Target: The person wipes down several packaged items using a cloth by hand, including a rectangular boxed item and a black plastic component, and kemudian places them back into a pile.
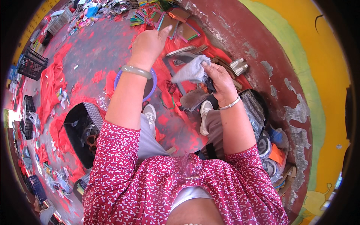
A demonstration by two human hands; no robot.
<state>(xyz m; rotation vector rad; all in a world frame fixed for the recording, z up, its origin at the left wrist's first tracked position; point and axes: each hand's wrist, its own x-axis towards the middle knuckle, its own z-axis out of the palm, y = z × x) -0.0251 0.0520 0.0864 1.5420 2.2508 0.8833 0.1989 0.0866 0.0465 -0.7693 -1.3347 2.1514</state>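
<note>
My right hand (222, 83) pinches a bunched light grey cloth (193, 71) between thumb and fingers, above the shoes on the ground. Something dark hangs just under its fingers; I cannot make out what. My left hand (147, 45) is raised farther out with one digit stretched to the upper right. Its other fingers are mostly hidden by the back of the hand, and nothing shows in it. Beyond that hand lie brown boards with coloured edges (183, 30). Below the cloth rests a brownish-grey shoe or slipper (193, 99), and a purple-rimmed basin (151, 87) sits behind my left forearm.
Pale shoes (238, 66) stand by the chipped red wall (258, 45). A black container (79, 131) is left of my legs, and a bag with wrapped goods (255, 108) is on the right. Black crates (33, 63) and scattered small goods line the far left.
</note>
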